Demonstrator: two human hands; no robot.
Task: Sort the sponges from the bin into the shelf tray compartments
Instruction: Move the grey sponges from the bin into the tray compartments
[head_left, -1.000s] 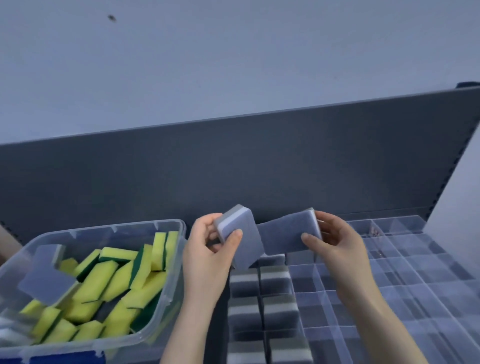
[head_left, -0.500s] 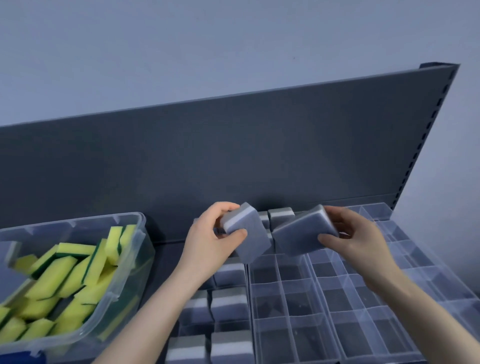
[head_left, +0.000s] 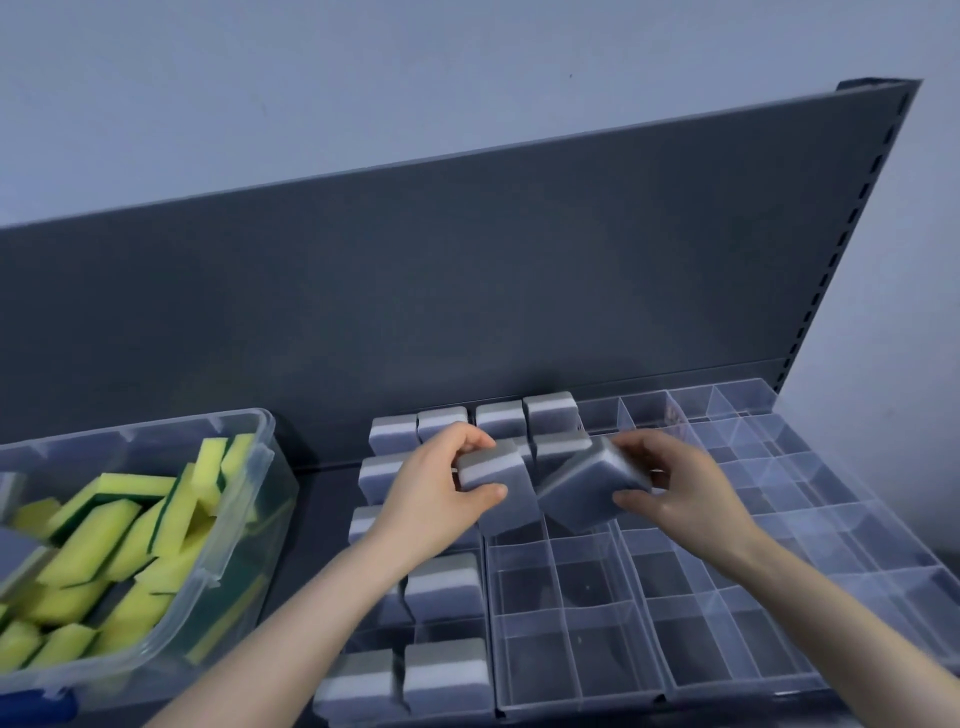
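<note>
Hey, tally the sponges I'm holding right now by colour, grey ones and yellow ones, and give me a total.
Grey sponges: 2, the left sponge in the left grip and the right sponge in the right grip
Yellow sponges: 0 held; the ones in view lie in the bin
Total held: 2

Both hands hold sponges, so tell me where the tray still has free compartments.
Free: the empty compartments on the near side of the left hand and right hand, bordered on the left by the filled columns, and all those rightward to the tray edge. Crowded: those left columns and the back-left corner.
</note>
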